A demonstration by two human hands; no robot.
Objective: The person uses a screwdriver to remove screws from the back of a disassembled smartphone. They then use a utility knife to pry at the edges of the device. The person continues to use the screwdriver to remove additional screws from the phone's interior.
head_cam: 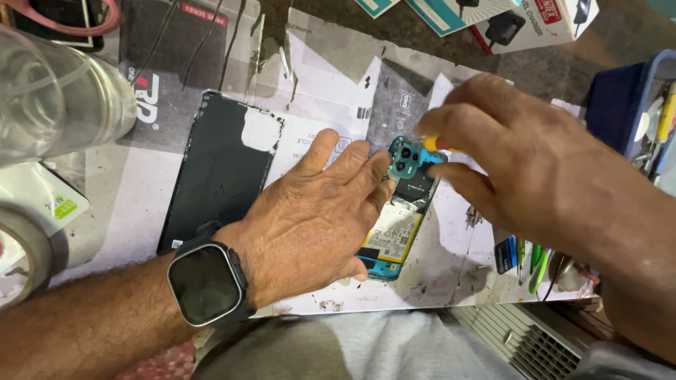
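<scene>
The left hand lies flat, fingers spread, pressing down the opened blue phone on the worktop. The right hand pinches a yellow-handled screwdriver over the phone's camera end. A removed black back cover lies just left of the left hand.

I can see two hands: the left hand and the right hand. There is one open phone and one black back cover lying flat. There is one watch on a wrist. One screwdriver has a yellow handle. One clear bottle lies at the side. One tape roll is there too. Three boxes sit at the top. One blue tray is on the side.
</scene>
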